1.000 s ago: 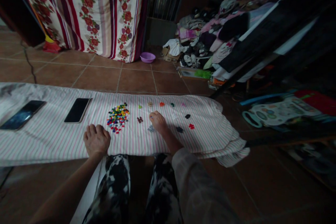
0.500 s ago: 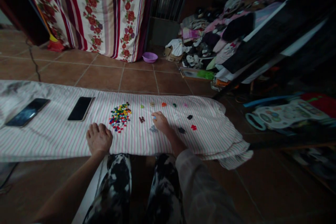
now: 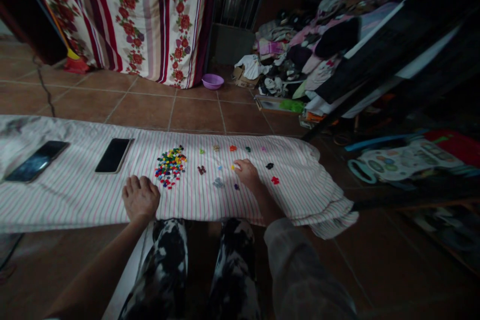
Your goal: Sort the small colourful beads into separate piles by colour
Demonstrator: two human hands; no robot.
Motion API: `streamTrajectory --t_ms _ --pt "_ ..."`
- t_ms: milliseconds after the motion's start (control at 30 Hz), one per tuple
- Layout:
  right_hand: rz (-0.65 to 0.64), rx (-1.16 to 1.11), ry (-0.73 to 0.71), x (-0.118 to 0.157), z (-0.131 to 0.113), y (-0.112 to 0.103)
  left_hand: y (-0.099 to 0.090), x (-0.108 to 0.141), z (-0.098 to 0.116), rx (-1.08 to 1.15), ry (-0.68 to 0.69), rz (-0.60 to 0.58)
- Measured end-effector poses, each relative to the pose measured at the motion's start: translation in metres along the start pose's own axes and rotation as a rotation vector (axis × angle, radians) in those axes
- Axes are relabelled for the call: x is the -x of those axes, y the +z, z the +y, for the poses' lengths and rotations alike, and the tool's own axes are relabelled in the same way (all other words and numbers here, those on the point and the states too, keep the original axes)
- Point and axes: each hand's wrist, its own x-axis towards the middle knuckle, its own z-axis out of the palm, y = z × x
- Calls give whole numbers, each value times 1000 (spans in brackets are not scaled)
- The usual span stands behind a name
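Observation:
A mixed pile of small coloured pieces [image 3: 170,167] lies on the striped cloth [image 3: 86,200]. To its right are small single-colour groups, among them brown [image 3: 201,170], grey [image 3: 218,183], orange [image 3: 233,148], black [image 3: 269,165] and red [image 3: 275,180]. A light blue piece [image 3: 220,168] lies among them. My right hand [image 3: 246,172] is closed, its fingertips at a yellow piece [image 3: 233,167]; they seem to pinch it. My left hand [image 3: 141,197] rests palm down on the cloth, left of the pile, holding nothing.
Two dark phones, one [image 3: 113,155] near my left hand and another [image 3: 36,161] farther left, lie on the cloth. Beyond it are a tiled floor, a purple basin [image 3: 212,81], a floral curtain [image 3: 150,20] and heaped clothes [image 3: 277,55].
My right hand has moved right, away from the light blue piece, which now lies on the cloth. A yellow piece now shows at its fingertips. My left hand stays in place.

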Motion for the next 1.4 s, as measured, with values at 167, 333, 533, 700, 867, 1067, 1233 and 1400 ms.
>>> streamTrajectory --t_ms 167,333,533,700,867,1067,1233,1400 --pt "-37 8 -9 0 -8 6 2 0 0 11 -10 -1" --pt "-9 -7 -11 -5 -10 12 4 0 -1 32 -25 -5" --pt "33 5 -1 -6 -8 19 4 1 -1 11 -7 4" --pt "22 28 30 -4 -11 18 1 0 -1 15 -5 -1" --pt "2 27 8 0 -10 13 3 0 -1 33 -17 2" --pt "-13 13 -21 -2 -6 11 4 0 -1 56 -29 7" --pt "2 -2 -33 -6 -2 11 3 0 -2 27 -22 -2" --pt "23 -10 -21 -6 -2 10 3 -1 -2 -3 -25 3"
